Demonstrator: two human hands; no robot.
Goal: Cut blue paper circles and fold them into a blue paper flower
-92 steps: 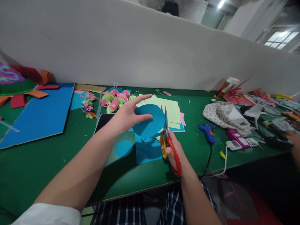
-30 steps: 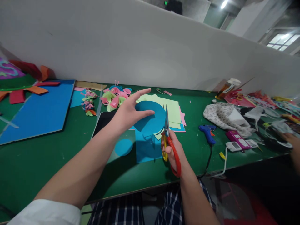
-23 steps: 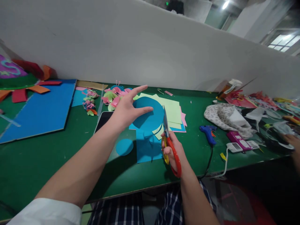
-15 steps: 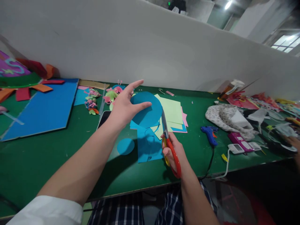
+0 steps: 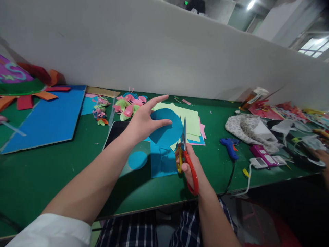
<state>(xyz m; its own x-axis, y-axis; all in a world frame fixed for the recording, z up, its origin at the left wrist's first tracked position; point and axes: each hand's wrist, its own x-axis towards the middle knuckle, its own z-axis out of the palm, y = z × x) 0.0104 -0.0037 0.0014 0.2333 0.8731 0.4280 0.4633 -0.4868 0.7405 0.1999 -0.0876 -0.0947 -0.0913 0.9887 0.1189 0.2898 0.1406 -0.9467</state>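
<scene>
My left hand (image 5: 147, 120) pinches a round piece of blue paper (image 5: 166, 132) at its left side, thumb on top and the fingers behind it. My right hand (image 5: 191, 164) is wrapped round the handles of a pair of scissors (image 5: 191, 175), one loop red and the other yellow. The blades are parted and point upward, beside the right edge of the round piece. Below lies a blue paper sheet (image 5: 163, 163), and to its left a smaller blue paper circle (image 5: 137, 160). Pale green sheets (image 5: 192, 120) are stacked behind the round piece.
Paper flowers (image 5: 128, 104) and a phone (image 5: 115, 132) lie left of centre. A large blue board (image 5: 56, 120) is farther left. On the right are a blue glue gun (image 5: 230, 147), a patterned cloth item (image 5: 246, 128) and an amber bottle (image 5: 253, 97).
My left hand and the round blue paper have shifted right and slightly down. The scissor blades have opened wider.
</scene>
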